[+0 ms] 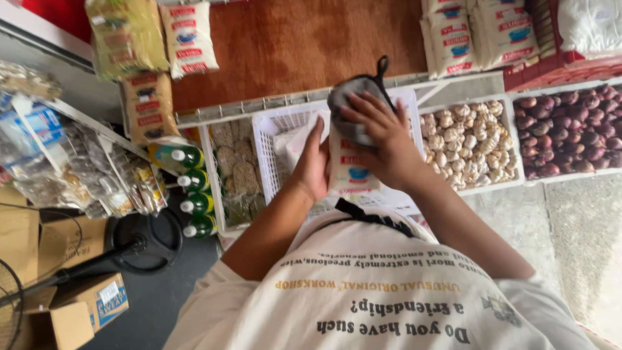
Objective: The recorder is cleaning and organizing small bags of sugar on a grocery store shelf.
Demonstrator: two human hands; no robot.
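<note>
One white packet (350,170) with red and blue print is held upright above a white plastic basket (275,139), close to the chest. It is gripped from the left by the left hand (313,165), fingers wrapped around its edge. A dark grey cloth (355,102) is pressed onto the packet's top by the right hand (382,139), fingers spread over it. Trays of garlic (468,142) and purple onions (573,129) are seen to the right, green bottles (191,191) to the left.
</note>
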